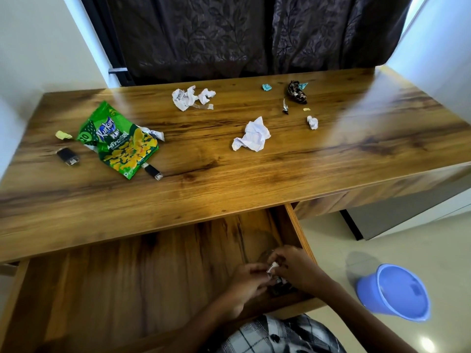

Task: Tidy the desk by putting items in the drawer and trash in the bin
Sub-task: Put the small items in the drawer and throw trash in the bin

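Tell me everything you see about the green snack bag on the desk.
The snack bag is a crinkled green packet, shiny like foil, printed with yellow snacks and a blue logo. It looks opened and flattened, lying tilted at the desk's left side. A crumpled white paper touches its upper right edge; a black USB stick lies at its lower corner.

Small white thing (270, 268) between both hands — too blurred and covered by fingers to identify. Dark clutter (280, 285) under the right hand (297, 270) in the drawer's (297, 225) near right corner — mostly hidden, unreadable. Left hand (246, 282) fingertips overlap the right hand's; grip cannot be told apart. Drawer's back part hidden beneath the surface (229, 174); its left side cut off by the frame edge. Snack bag (119, 141) covers part of a crumpled paper (155, 133) and the end of a black stick (153, 171). Object inside the bin (397, 293) too blurred to name.
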Motion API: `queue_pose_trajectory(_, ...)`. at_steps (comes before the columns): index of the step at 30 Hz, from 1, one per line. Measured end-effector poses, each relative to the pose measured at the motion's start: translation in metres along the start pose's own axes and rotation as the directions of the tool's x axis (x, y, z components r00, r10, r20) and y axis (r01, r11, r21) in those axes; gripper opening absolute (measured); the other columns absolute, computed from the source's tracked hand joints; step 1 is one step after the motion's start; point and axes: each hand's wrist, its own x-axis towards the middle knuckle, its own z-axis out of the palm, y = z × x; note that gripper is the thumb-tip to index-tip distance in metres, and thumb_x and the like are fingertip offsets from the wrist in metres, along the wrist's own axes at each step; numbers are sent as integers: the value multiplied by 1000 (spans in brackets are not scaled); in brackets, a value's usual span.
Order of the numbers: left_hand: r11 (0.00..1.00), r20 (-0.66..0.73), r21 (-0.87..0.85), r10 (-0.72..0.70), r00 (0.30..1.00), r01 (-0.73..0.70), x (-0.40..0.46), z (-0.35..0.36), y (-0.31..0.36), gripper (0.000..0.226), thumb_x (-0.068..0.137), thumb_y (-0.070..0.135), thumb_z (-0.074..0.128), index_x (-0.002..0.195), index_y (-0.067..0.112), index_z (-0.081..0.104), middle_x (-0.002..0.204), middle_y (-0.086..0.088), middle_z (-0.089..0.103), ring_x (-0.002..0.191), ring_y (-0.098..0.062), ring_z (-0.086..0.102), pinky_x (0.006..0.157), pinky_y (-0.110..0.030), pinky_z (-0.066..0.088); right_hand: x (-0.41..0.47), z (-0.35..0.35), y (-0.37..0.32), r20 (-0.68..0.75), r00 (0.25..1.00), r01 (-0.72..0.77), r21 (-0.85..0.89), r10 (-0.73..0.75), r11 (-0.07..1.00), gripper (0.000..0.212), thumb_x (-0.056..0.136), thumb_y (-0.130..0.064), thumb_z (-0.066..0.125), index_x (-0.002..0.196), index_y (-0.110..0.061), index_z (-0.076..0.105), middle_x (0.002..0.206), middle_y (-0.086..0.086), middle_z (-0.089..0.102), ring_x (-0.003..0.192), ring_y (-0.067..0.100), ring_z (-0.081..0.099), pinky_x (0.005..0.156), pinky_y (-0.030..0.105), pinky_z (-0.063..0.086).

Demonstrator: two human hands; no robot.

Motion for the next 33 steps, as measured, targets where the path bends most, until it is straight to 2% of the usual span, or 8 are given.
queue_pose_trajectory(2, 999, -22, 30, 26, 999, -25, 0, -1, -1, 20, 90, 8, 59, 107, 18, 62, 103, 1, 68, 95, -8, 66, 83, -19, 52, 1, 0, 1, 5, 1000, -19, -25, 19, 1000, 9, 82, -20, 68, 90, -23, 65, 83, -16, 57, 76, -3, 53, 61, 11, 42)
queue_pose_trajectory(6, 969, -124, 196, 175, 977, -149, 4, -5, -2, 22, 94, 9, 53, 111, 19, 63, 106, 6, 60, 96, -2, 57, 67, -9, 47, 4, 3, 5, -180, 979, -127, -165, 97, 978, 11, 89, -19, 58, 98, -21, 63, 100, -5, 61, 86, 6, 57, 71, 17, 49)
queue_pose_trajectory(10, 922, -151, 338, 249, 957, -187, 9, -10, -10, 26, 94, 10, 52, 116, 20, 60, 115, 6, 55, 111, -10, 54, 79, -14, 47, 9, 11, 9, -235, 968, -134, -201, 85, 970, 14, 91, -17, 54, 103, -17, 61, 104, 0, 63, 87, 10, 59, 71, 18, 49)
queue_pose_trajectory(13, 884, -131, 427, 270, 954, -191, 12, -11, -13, 31, 94, 16, 55, 124, 21, 54, 117, 10, 49, 112, -8, 49, 81, -13, 45, 10, 18, 11, -246, 966, -131, -183, 84, 974, 16, 92, -16, 54, 106, -16, 60, 103, 1, 62, 87, 11, 61, 70, 18, 49)
queue_pose_trajectory(18, 874, -103, 451, 253, 962, -182, 15, -9, -18, 48, 89, 20, 61, 134, 25, 46, 134, 1, 48, 122, -16, 48, 102, -34, 45, 11, 27, 11, -221, 972, -127, -226, 76, 966, 18, 90, -14, 56, 108, -14, 56, 106, 3, 63, 90, 16, 64, 77, 29, 55)
queue_pose_trajectory(23, 853, -109, 483, 285, 952, -200, 18, -8, -22, 50, 88, 21, 62, 136, 25, 45, 134, 1, 49, 122, -15, 48, 103, -34, 44, 12, 33, 14, -192, 981, -75, -319, 13, 945, 28, 89, -14, 57, 117, -10, 55, 128, 3, 48, 109, 22, 56, 83, 32, 53)
queue_pose_trajectory(29, 851, -83, 477, 294, 952, -221, 20, -8, -25, 49, 92, 17, 55, 138, 25, 43, 138, 1, 47, 122, -12, 48, 102, -27, 42, 16, 40, 24, -46, 990, 109, -365, -135, 925, 31, 90, -26, 57, 120, -23, 58, 126, -5, 50, 123, 14, 41, 93, 27, 48)
queue_pose_trajectory(33, 840, -46, 488, 296, 954, -237, 20, -5, -25, 52, 90, 10, 53, 138, 28, 43, 139, 6, 45, 125, -11, 46, 104, -26, 40, 14, 46, 27, -11, 987, 139, -423, -159, 896, 33, 91, -21, 53, 123, -24, 56, 131, -4, 50, 127, 17, 41, 101, 27, 42)
